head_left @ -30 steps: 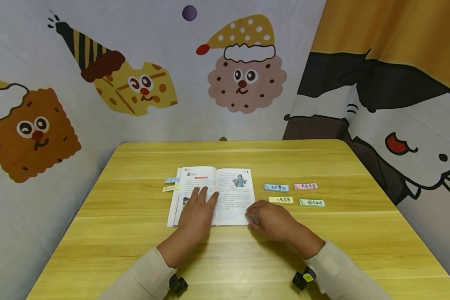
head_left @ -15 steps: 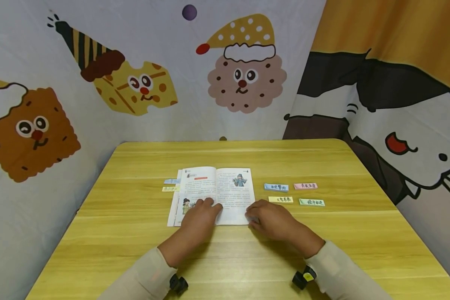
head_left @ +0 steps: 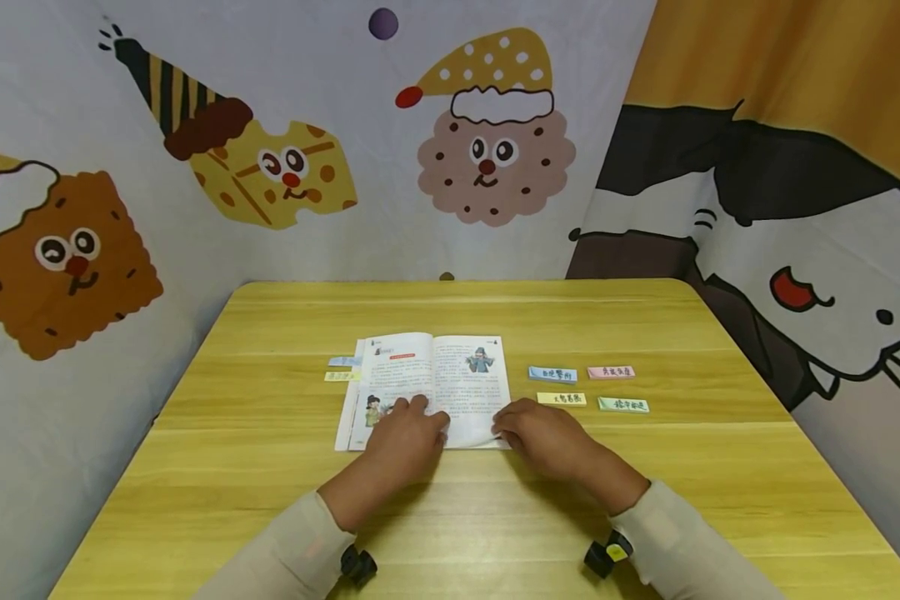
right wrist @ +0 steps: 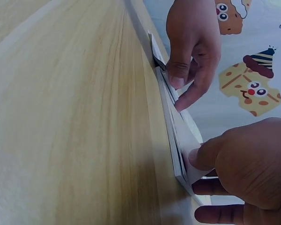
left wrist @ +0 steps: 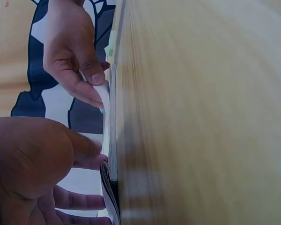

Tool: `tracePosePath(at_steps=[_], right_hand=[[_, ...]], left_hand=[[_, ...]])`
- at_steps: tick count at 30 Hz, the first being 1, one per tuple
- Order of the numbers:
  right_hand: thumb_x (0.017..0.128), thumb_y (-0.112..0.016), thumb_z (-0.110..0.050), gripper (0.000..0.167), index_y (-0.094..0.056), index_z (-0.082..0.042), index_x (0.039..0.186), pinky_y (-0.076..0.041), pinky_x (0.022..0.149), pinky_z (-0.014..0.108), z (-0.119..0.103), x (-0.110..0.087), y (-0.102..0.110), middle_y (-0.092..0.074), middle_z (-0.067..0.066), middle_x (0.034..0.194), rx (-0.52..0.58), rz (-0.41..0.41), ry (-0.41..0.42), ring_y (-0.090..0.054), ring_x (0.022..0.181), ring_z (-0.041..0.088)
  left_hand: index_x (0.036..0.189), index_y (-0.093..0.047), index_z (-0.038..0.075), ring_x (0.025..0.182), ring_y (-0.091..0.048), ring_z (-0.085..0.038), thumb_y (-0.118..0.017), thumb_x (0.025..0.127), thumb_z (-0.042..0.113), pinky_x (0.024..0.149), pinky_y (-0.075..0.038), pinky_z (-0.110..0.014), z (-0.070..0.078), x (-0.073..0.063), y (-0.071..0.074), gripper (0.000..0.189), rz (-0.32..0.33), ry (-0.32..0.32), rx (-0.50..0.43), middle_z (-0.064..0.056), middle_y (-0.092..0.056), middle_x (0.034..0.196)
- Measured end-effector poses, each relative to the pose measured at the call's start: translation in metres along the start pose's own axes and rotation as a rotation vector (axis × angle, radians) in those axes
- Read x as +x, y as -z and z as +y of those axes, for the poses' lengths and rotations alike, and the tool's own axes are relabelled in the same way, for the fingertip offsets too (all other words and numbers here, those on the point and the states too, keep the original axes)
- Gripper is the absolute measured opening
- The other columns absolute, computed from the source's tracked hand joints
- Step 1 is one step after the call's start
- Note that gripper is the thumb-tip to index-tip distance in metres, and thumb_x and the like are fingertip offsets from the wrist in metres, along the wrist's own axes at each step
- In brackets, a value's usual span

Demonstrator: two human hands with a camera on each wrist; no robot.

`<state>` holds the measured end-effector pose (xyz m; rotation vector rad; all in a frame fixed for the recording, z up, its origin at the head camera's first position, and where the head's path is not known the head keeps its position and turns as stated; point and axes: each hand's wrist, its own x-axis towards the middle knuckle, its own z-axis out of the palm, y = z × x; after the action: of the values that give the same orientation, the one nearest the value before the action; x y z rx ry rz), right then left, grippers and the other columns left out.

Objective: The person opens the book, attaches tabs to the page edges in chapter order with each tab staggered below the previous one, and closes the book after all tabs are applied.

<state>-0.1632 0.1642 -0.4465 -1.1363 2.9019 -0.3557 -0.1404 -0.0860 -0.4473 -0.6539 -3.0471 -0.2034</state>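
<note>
An open book [head_left: 468, 387] with printed text and small cartoon figures lies on the table in the head view. My left hand [head_left: 405, 437] rests on its left page, fingertips near the lower spine. At the lower right corner my right hand [head_left: 547, 437] pinches a page [right wrist: 186, 140] between thumb and fingers. In the right wrist view that page is lifted and bent away from the pages under it. Blue [head_left: 342, 362] and yellow [head_left: 341, 377] sticky tabs stick out from the book's left edge.
Blue [head_left: 552, 375], pink [head_left: 611, 372], yellow [head_left: 561, 399] and green [head_left: 623, 405] sticky notes with handwriting lie right of the book on the wooden table [head_left: 270, 517]. A cartoon-printed cloth [head_left: 390, 242] hangs behind the table.
My left hand has drawn back down the left page towards the lower spine, uncovering the cartoon figure. My right hand has lifted the right page's lower corner, which lay flat before.
</note>
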Motion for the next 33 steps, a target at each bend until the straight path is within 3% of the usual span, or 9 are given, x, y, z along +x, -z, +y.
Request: tracePosePath(at_steps=[5,15,19,26,33], right_hand=[[0.093,-0.075,-0.009,0.013,-0.078,-0.013,0.105,-0.054,0.092,0.039,-0.001,0.001,-0.001,-0.072,0.000,0.116,0.014,0.009,-0.020,-0.064,0.113,0.021],[0.095,-0.074,-0.012,0.009,-0.076,-0.018,0.101,-0.054,0.085,0.037,0.000,0.004,0.001,-0.070,-0.009,0.102,0.037,0.050,-0.043,-0.064,0.104,0.015],[0.095,-0.074,-0.012,0.010,-0.075,-0.019,0.101,-0.054,0.085,0.036,0.001,0.006,0.002,-0.068,-0.012,0.100,0.031,0.107,-0.038,-0.061,0.106,0.012],[0.089,-0.078,-0.007,0.020,-0.075,-0.015,0.107,-0.053,0.092,0.035,-0.002,0.011,0.005,-0.069,-0.005,0.113,-0.002,0.250,0.046,-0.059,0.112,0.015],[0.087,-0.078,-0.004,0.024,-0.076,-0.014,0.109,-0.051,0.096,0.036,-0.008,0.016,0.005,-0.068,-0.001,0.120,0.000,0.341,0.093,-0.057,0.119,0.018]], left_hand=[[0.105,-0.075,0.019,0.086,-0.056,-0.032,-0.069,0.097,0.042,0.061,-0.051,-0.045,0.001,-0.001,0.000,0.025,-0.002,0.008,-0.014,-0.012,-0.061,0.102],[0.108,-0.076,0.019,0.091,-0.057,-0.032,-0.069,0.094,0.050,0.067,-0.052,-0.048,0.003,0.001,0.002,0.035,-0.030,0.032,-0.017,-0.011,-0.061,0.103],[0.105,-0.076,0.019,0.089,-0.057,-0.032,-0.070,0.093,0.054,0.066,-0.052,-0.047,0.003,0.001,0.002,0.037,-0.016,0.024,-0.005,-0.011,-0.061,0.101],[0.096,-0.073,0.019,0.084,-0.056,-0.030,-0.069,0.092,0.058,0.061,-0.050,-0.044,0.002,0.001,0.002,0.040,0.009,0.016,0.011,-0.009,-0.057,0.092],[0.102,-0.075,0.019,0.083,-0.056,-0.030,-0.068,0.093,0.056,0.060,-0.050,-0.043,0.004,0.002,0.003,0.039,0.000,0.018,0.014,-0.009,-0.058,0.093]])
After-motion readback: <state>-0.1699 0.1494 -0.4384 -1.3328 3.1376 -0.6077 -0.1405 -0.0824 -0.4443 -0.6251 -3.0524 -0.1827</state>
